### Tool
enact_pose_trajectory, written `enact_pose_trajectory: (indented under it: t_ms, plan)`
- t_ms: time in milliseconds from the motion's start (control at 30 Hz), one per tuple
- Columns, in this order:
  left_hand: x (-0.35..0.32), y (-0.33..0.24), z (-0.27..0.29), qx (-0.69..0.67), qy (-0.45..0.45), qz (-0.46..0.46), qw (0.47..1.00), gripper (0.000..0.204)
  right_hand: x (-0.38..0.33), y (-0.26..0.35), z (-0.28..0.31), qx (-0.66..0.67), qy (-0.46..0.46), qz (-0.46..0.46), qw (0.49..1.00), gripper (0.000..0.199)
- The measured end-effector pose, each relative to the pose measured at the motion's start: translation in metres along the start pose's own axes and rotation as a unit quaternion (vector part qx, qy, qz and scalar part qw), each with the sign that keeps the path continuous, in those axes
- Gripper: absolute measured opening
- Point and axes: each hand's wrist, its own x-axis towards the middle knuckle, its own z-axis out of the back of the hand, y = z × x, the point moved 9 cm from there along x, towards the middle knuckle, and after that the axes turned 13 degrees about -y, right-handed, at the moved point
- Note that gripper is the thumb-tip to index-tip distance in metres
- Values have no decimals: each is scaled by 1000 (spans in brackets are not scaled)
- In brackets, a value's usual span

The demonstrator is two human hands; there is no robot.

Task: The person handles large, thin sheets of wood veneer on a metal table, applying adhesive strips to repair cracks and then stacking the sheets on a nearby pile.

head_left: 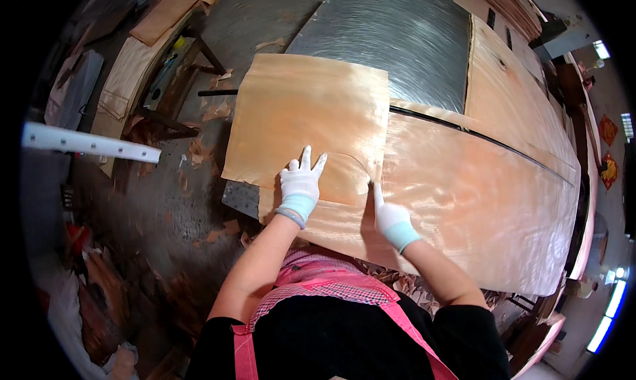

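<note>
A squarish sheet of tan wood veneer (311, 102) lies over a larger pinkish veneer sheet (464, 201) on the work table. My left hand (301, 183), in a white glove with a pale blue cuff, rests on the squarish sheet's near part, fingers spread. At that sheet's near right edge is my right hand (391, 216), gloved alike. Its index finger points away from me and the other fingers are curled; a small dark shape shows by the fingertip, too unclear to name. A curved line crosses the veneer between my hands, ending near the right fingertip.
Beyond the veneer is a shiny grey metal plate (397, 36). A dark narrow gap (464, 126) runs along the table's sheets. Veneer scraps (215, 108) litter the floor. At the left stand a wooden bench (169, 108) and a white perforated bar (93, 143).
</note>
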Motion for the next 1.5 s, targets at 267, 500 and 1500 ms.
enact_pose_trajectory:
  t_ms: [267, 500, 1500]
  plan:
    - [1, -2, 4, 8, -2, -15, 1000, 73, -39, -39, -4, 173, -126, -65, 975, 84]
    - [-1, 6, 2, -9, -79, -26, 997, 77, 19, -5, 51, 474, -215, 13, 854, 68]
    - [92, 121, 288, -101, -475, -210, 848, 11, 52, 68, 69, 275, -118, 98, 949, 47]
